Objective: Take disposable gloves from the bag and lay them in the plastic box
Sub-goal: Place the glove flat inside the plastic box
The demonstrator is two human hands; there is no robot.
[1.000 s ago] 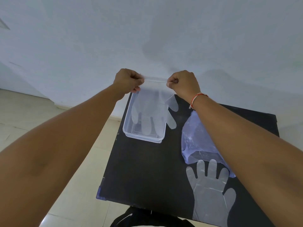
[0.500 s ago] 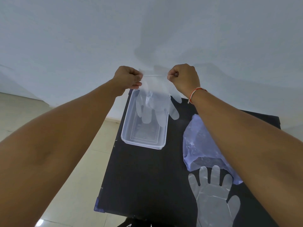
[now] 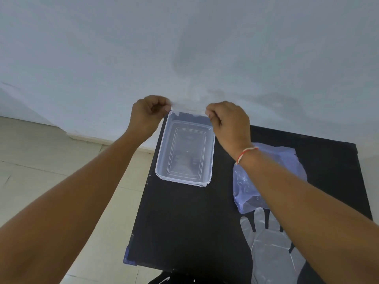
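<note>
A clear plastic box (image 3: 160,170) stands on the far left part of the black table (image 3: 184,226). My left hand (image 3: 148,113) and my right hand (image 3: 227,124) are at the box's far end, each pinching a corner of a transparent glove's cuff (image 3: 187,110). The rest of that glove lies down inside the box, its fingers faintly visible near the bottom (image 3: 185,159). The bluish plastic bag (image 3: 245,189) lies to the right of the box, partly under my right forearm. A second clear glove (image 3: 270,249) lies flat on the table in front of the bag.
The table stands against a pale wall (image 3: 184,58). A tiled floor (image 3: 61,160) is on the left, beyond the table's left edge. Something dark (image 3: 164,280) shows just below the table's near edge.
The glove hung above the box from both hands; now it has come down into the box, with my hands lower at the box's far rim, still pinching the cuff.
</note>
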